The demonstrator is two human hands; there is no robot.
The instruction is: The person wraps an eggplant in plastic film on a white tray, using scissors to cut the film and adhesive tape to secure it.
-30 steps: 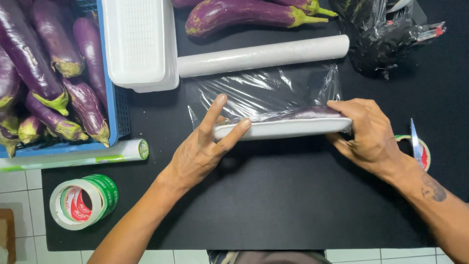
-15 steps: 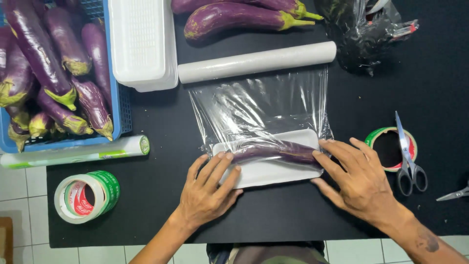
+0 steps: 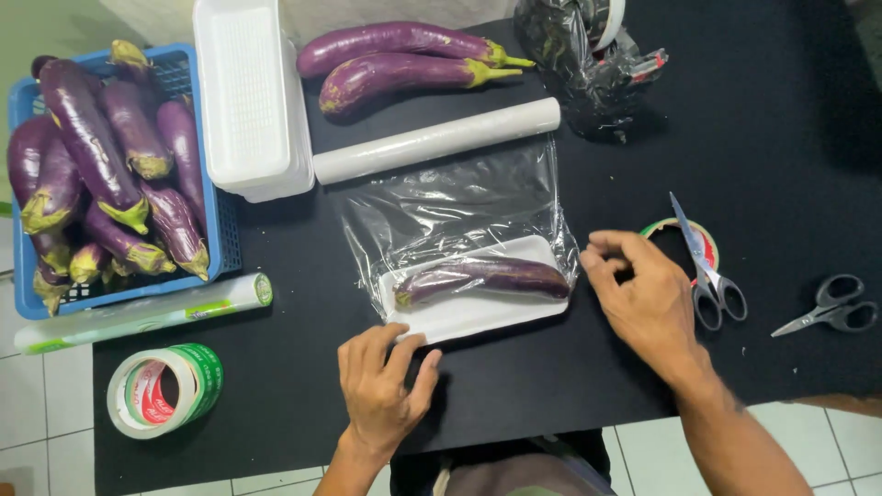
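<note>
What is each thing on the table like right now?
Eggplant: lying on the tray, under film.
White foam tray: wrapped in cling film.
Cling film roll: partly unrolled.
Left hand: touching tray edge.
Right hand: empty, beside tray.
Scissors: closed, resting on tape roll.

A black-topped table [image 3: 790, 165] fills most of the view from above, lit evenly with soft shadows. Pale square floor tiles [image 3: 55, 441] with dark grout show along its left and near edges, and a light wall [image 3: 55, 28] rises at the upper left.
</note>
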